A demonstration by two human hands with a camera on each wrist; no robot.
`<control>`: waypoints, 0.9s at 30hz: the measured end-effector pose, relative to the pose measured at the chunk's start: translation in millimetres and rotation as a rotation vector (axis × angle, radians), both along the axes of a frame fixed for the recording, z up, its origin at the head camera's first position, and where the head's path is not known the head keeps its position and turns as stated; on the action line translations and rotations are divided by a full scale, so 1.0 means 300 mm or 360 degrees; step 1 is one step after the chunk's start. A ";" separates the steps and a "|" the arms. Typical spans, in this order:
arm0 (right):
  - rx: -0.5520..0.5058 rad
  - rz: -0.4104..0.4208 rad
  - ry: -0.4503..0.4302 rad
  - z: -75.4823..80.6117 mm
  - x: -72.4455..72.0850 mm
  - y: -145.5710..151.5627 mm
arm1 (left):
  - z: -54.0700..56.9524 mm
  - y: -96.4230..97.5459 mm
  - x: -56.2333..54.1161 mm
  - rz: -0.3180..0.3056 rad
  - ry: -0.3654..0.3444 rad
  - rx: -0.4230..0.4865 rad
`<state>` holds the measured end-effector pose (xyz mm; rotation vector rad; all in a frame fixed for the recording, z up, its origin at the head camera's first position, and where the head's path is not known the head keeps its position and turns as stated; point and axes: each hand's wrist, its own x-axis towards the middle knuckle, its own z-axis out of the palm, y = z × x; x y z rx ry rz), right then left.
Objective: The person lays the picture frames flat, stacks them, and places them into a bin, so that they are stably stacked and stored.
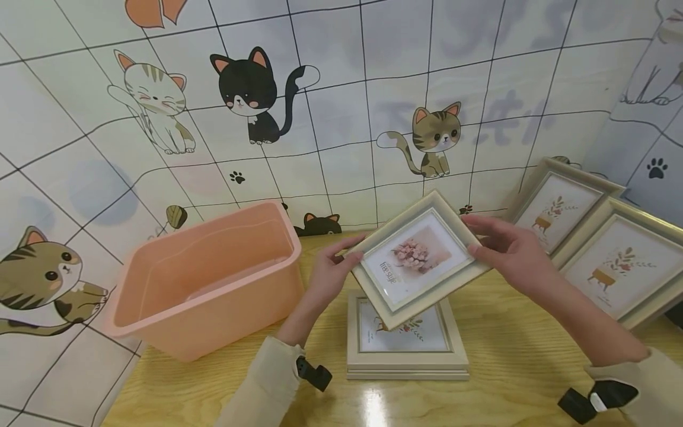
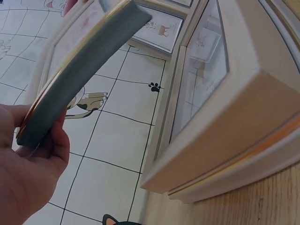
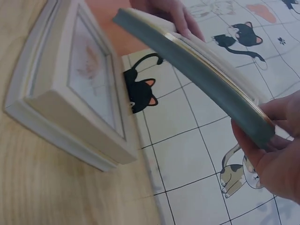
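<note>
A cream picture frame [image 1: 421,258] with a pink flower print is held tilted in the air between both hands. My left hand [image 1: 329,270] pinches its left corner, thumb on the front. At the opposite corner my right hand [image 1: 507,249] grips it, thumb on the front border and fingers behind. The wrist views show the frame's grey-green side edge [image 2: 79,75], with the left fingers [image 2: 58,145] curled round one end. Below the held frame lies a stack of cream frames [image 1: 408,359], the top one bearing a plant-pot print partly hidden by it.
An orange-pink plastic bin [image 1: 213,296] stands on the wooden table [image 1: 496,367] at the left. Two more cream frames, a rear one [image 1: 560,207] and a front one [image 1: 621,261], lean upright at the right. A cat-patterned sheet [image 1: 341,107] covers the wall behind.
</note>
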<state>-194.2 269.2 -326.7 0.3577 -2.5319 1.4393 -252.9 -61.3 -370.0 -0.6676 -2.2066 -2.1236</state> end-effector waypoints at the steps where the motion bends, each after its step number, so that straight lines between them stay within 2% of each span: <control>1: 0.0039 0.0006 -0.0001 -0.007 0.006 -0.005 | -0.003 -0.002 -0.002 0.0034 -0.0011 0.0008; 5: 0.0083 0.0055 -0.0099 -0.044 0.030 -0.026 | -0.014 -0.004 -0.008 0.0152 -0.0027 0.0013; 9: 0.0097 0.0069 -0.0188 -0.085 0.059 -0.047 | -0.028 -0.006 -0.008 0.0294 -0.0012 -0.0085; 12: 0.0068 0.0082 -0.0245 -0.119 0.086 -0.058 | -0.045 -0.009 0.000 0.0355 -0.0076 -0.0176; 16: 0.0012 0.0081 -0.0365 -0.161 0.119 -0.065 | -0.075 -0.014 0.013 0.0336 -0.0164 -0.0278; 20: 0.0014 0.0073 -0.0473 -0.194 0.148 -0.070 | -0.109 -0.017 0.018 0.0297 -0.0156 -0.0345; 27: 0.0072 0.0048 -0.0525 -0.228 0.179 -0.077 | -0.154 -0.018 0.016 0.0233 -0.0171 -0.0389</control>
